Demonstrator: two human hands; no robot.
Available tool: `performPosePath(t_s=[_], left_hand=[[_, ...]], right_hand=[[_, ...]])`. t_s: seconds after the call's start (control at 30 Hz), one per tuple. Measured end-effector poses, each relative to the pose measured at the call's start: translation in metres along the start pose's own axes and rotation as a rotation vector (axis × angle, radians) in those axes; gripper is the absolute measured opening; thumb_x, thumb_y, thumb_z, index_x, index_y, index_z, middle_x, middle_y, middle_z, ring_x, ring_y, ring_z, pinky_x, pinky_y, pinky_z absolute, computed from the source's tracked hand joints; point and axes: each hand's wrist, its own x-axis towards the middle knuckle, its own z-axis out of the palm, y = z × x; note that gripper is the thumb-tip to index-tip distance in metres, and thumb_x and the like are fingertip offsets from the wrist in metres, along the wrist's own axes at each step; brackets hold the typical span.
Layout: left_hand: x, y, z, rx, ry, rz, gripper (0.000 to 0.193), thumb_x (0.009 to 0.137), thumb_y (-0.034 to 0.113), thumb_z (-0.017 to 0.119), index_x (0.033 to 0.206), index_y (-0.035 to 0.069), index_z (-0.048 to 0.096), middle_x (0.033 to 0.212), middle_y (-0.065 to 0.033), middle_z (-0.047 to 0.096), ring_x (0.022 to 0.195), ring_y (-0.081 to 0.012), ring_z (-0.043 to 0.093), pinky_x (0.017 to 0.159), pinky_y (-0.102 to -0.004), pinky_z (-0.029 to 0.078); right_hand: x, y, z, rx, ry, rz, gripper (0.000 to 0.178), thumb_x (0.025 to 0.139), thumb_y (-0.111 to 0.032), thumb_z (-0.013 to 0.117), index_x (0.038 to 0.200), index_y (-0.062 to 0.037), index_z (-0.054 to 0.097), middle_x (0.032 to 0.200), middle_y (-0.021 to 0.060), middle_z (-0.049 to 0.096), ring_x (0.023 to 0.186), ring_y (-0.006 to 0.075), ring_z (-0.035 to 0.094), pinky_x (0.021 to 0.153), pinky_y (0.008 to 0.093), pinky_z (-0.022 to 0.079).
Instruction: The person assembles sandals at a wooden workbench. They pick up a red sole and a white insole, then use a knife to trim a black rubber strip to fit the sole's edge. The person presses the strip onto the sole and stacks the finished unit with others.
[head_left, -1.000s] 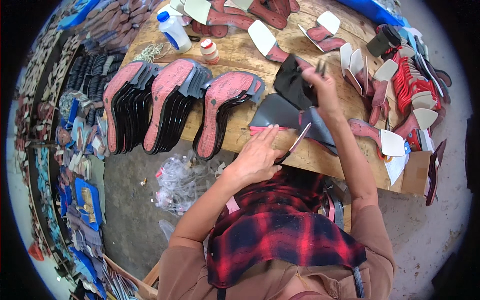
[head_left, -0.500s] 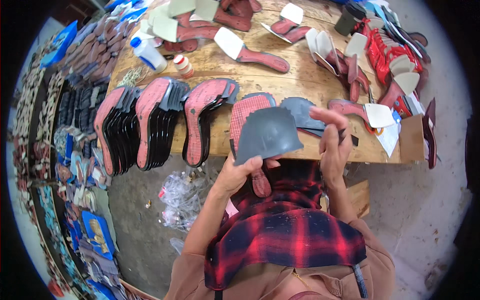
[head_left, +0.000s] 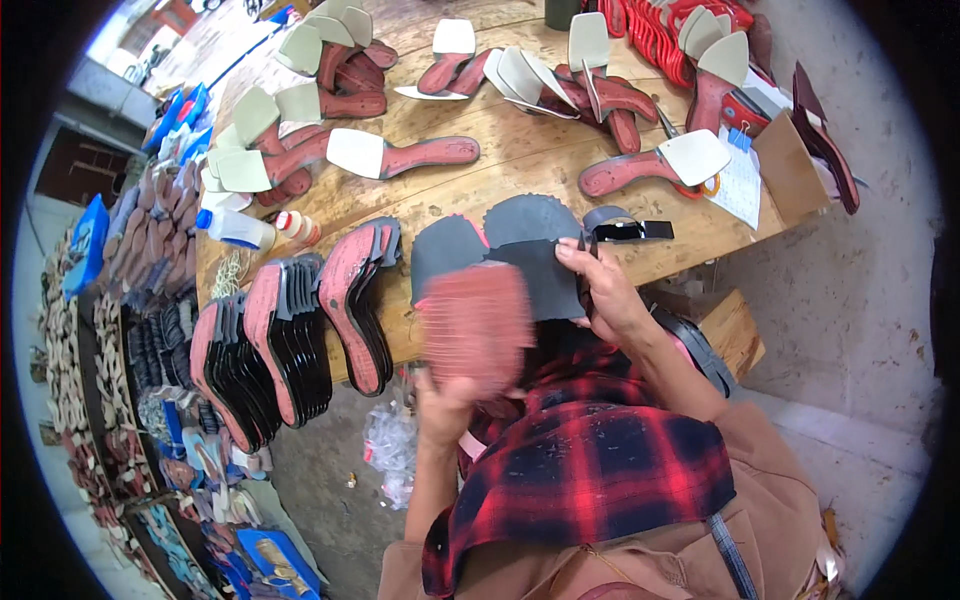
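My left hand (head_left: 447, 402) is closed around a red insole (head_left: 475, 325) with a scored front, blurred by motion, just over the table's near edge. My right hand (head_left: 612, 292) pinches the edge of a dark grey sheet piece (head_left: 530, 275) between thumb and fingers. A dark narrow tool (head_left: 588, 252) shows by those fingers; its kind is unclear. Behind the held sheet lie grey pieces with a jagged edge (head_left: 528, 215). A rounded grey piece (head_left: 447, 245), pink at its edge, lies left of them.
Left on the wooden table (head_left: 520, 165) stand rows of red-topped insoles (head_left: 275, 330). A white bottle (head_left: 240, 230) and a small jar (head_left: 297, 228) stand behind them. Insoles with white fronts (head_left: 430, 153) lie farther back. A black roll (head_left: 615, 225), papers (head_left: 738, 185) and a carton (head_left: 795, 165) are rightward.
The view has shifted. The insole in my left hand now turns its red scored face up, in place of grey. My right hand has come down to the left and taken hold of the grey sheet.
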Motion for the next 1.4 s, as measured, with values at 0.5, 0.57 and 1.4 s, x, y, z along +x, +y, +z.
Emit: performPosePath(t_s=[0.5,0.57,1.4], left_hand=[[0.011,-0.024,-0.004,0.094,-0.098,-0.264,0.024,0.085,0.018,0.070,0.100,-0.001,0.066,0.089,-0.0028,0.067,0.077,-0.0100,0.060,0.072,-0.0262,0.048],[0.013,-0.022,0.001,0.085,-0.078,-0.267,0.024,0.085,0.018,0.070,0.099,-0.001,0.066,0.088,-0.0027,0.066,0.076,-0.0101,0.059,0.072,-0.0263,0.048],[0.019,-0.046,0.011,0.142,0.122,-0.253,0.023,0.084,0.012,0.074,0.103,0.001,0.067,0.089,0.0001,0.066,0.075,-0.0070,0.058,0.069,-0.0237,0.047]], right_hand=[[-0.017,-0.016,0.004,-0.152,-0.086,0.159,0.024,0.098,-0.031,0.055,0.113,-0.0126,0.058,0.096,-0.0047,0.058,0.084,0.0050,0.054,0.059,0.0250,0.045],[-0.012,-0.006,-0.004,-0.066,-0.139,0.123,0.024,0.098,-0.031,0.055,0.113,-0.0122,0.057,0.097,-0.0048,0.058,0.082,0.0049,0.054,0.055,0.0239,0.044],[-0.006,0.003,-0.014,-0.437,0.087,-0.066,0.023,0.099,-0.030,0.056,0.084,-0.0124,0.056,0.064,-0.0076,0.048,0.044,0.0021,0.040,0.036,0.0208,0.031]])
